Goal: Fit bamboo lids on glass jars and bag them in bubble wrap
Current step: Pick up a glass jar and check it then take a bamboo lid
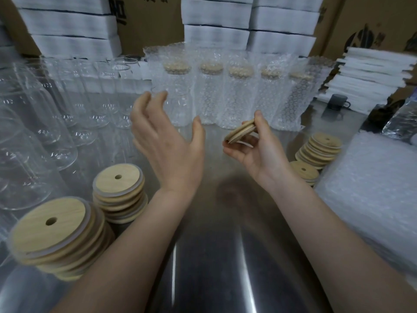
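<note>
My right hand (pixel 252 152) pinches a round bamboo lid (pixel 241 132) by its edge, tilted, above the steel table (pixel 214 245). My left hand (pixel 167 141) hovers with fingers spread and slightly curved, holding nothing, just short of the empty glass jars (pixel 74 105) standing at the left. Several jars with lids on stand bagged in bubble wrap (pixel 225 93) in a row behind both hands. Stacks of bamboo lids sit near left (pixel 54 236), left of my forearm (pixel 119 193), and at the right (pixel 320 150).
A pile of bubble-wrap bags (pixel 370 177) lies at the right edge. White foam sheets (pixel 370 73) are stacked at the back right, and a dark mug (pixel 338 101) stands near them. Cardboard boxes and white foam blocks (pixel 216 23) fill the back.
</note>
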{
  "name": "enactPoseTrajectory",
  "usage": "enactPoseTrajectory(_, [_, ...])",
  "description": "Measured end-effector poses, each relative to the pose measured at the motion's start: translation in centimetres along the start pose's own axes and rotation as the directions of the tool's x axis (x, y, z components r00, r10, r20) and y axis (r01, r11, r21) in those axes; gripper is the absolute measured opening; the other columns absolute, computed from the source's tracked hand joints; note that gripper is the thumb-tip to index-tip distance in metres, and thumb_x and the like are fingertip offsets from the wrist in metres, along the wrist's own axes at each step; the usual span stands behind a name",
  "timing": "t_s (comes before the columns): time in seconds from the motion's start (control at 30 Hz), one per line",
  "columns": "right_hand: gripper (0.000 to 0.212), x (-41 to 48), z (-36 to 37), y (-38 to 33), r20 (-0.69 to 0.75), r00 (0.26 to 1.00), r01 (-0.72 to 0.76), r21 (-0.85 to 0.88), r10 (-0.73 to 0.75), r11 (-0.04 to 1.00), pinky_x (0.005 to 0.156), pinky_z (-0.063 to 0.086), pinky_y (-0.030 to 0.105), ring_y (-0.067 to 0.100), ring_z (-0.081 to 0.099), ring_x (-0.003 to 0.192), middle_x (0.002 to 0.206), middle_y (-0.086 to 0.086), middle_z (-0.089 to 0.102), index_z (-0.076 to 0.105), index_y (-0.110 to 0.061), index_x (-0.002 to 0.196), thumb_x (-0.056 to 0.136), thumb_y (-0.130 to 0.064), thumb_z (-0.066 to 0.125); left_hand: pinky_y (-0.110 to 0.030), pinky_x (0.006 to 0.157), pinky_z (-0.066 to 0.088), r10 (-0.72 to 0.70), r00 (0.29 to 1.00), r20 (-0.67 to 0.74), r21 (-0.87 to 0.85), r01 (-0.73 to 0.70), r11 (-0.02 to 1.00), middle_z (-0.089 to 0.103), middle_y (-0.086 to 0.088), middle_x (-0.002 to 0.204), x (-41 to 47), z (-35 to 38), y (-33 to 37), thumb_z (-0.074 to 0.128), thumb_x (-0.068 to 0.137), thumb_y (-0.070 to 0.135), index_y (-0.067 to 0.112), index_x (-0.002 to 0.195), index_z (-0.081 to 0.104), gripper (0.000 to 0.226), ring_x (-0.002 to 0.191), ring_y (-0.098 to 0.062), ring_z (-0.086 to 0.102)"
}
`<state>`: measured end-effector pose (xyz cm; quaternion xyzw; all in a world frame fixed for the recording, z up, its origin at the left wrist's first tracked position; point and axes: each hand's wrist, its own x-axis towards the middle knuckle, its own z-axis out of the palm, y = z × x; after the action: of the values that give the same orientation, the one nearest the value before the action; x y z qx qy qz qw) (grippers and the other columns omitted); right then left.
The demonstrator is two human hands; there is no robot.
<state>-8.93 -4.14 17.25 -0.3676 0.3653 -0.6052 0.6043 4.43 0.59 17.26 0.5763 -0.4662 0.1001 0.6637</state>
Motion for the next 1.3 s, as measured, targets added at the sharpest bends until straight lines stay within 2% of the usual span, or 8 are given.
enactPoseTrajectory(0.1, [0.032,0.1,0.0,0.0,0.023,1.000,-0.001,0.026,0.001,1.000,0.063,0.061,0.040,0.026,0.072,0.069,0.064,0.007,0.069,0.053,-0.011,0.092,0.099,-0.042,0.053,-0.038,0.110,0.021,-0.150,0.986,0.069,0.061,0.146,0.987,0.029,-0.016,0.150,0.0,0.4,-0.6,0.075,0.077,0.033,0.007,0.146,0.030,0.086,0.139,-0.028,0.027])
enactPoseTrajectory(0.27, [0.034,0.1,-0.2,0.0,0.055,0.998,-0.024,0.051,0.022,0.998,0.068,0.061,0.040,0.029,0.074,0.080,0.076,0.010,0.073,0.058,-0.008,0.099,0.096,-0.042,0.057,-0.037,0.118,0.009,-0.288,0.938,0.195,-0.010,0.295,0.955,0.011,-0.015,0.160,0.0,1.3,-2.7,0.079,0.076,0.040,0.011,0.154,0.008,0.109,0.148,-0.027,0.010])
enactPoseTrajectory(0.53, [0.034,-0.3,0.2,0.1,0.082,0.994,-0.074,0.092,0.067,0.993,0.068,0.062,0.040,0.031,0.075,0.078,0.080,0.010,0.076,0.062,-0.010,0.100,0.095,-0.044,0.057,-0.042,0.119,0.024,-0.374,0.873,0.313,-0.115,0.426,0.897,0.023,-0.013,0.158,0.3,2.3,-4.9,0.086,0.071,0.032,0.014,0.154,0.009,0.115,0.147,-0.021,0.022])
enactPoseTrajectory(0.67, [0.041,-0.6,0.4,0.0,0.100,0.988,-0.126,0.113,0.115,0.986,0.064,0.061,0.039,0.036,0.074,0.079,0.097,0.021,0.072,0.058,-0.008,0.113,0.097,-0.046,0.052,-0.042,0.117,0.027,-0.406,0.850,0.335,-0.090,0.458,0.884,0.029,-0.014,0.154,0.4,2.5,-5.5,0.086,0.071,0.029,0.015,0.153,0.011,0.112,0.144,-0.023,0.027])
enactPoseTrajectory(0.77, [0.053,-0.6,0.4,-0.2,0.125,0.981,-0.163,0.111,0.149,0.980,0.062,0.061,0.037,0.035,0.074,0.076,0.098,0.026,0.071,0.053,-0.004,0.127,0.101,-0.049,0.043,-0.043,0.115,0.030,-0.418,0.844,0.337,-0.051,0.460,0.887,0.034,-0.015,0.150,0.5,2.7,-5.7,0.085,0.073,0.028,0.011,0.151,0.019,0.104,0.140,-0.026,0.033])
enactPoseTrajectory(0.97, [0.058,-0.5,0.2,-0.2,0.115,0.977,-0.196,0.158,0.179,0.968,0.055,0.060,0.038,0.039,0.072,0.068,0.086,0.025,0.072,0.054,0.002,0.125,0.105,-0.045,0.027,-0.042,0.111,0.034,-0.385,0.869,0.310,-0.038,0.416,0.909,0.042,-0.012,0.144,0.4,2.7,-5.6,0.086,0.071,0.027,0.010,0.146,0.029,0.095,0.134,-0.025,0.040])
enactPoseTrajectory(1.17, [0.053,-0.3,0.0,-0.5,0.026,0.989,-0.147,0.205,0.144,0.968,0.054,0.058,0.035,0.032,0.070,0.060,0.094,0.023,0.065,0.062,-0.009,0.105,0.104,-0.049,0.028,-0.041,0.112,0.032,-0.239,0.924,0.298,-0.006,0.252,0.968,0.046,-0.009,0.142,0.2,2.4,-5.0,0.087,0.067,0.021,0.012,0.144,0.036,0.093,0.132,-0.026,0.041])
enactPoseTrajectory(1.3, [0.045,-0.2,0.1,-0.7,-0.042,0.995,-0.078,0.201,0.089,0.976,0.057,0.059,0.036,0.032,0.069,0.077,0.111,0.019,0.060,0.059,-0.013,0.119,0.103,-0.049,0.036,-0.033,0.113,0.027,-0.092,0.935,0.343,0.049,0.080,0.996,0.046,-0.009,0.144,0.0,2.2,-4.7,0.086,0.067,0.019,0.012,0.144,0.039,0.091,0.134,-0.028,0.040])
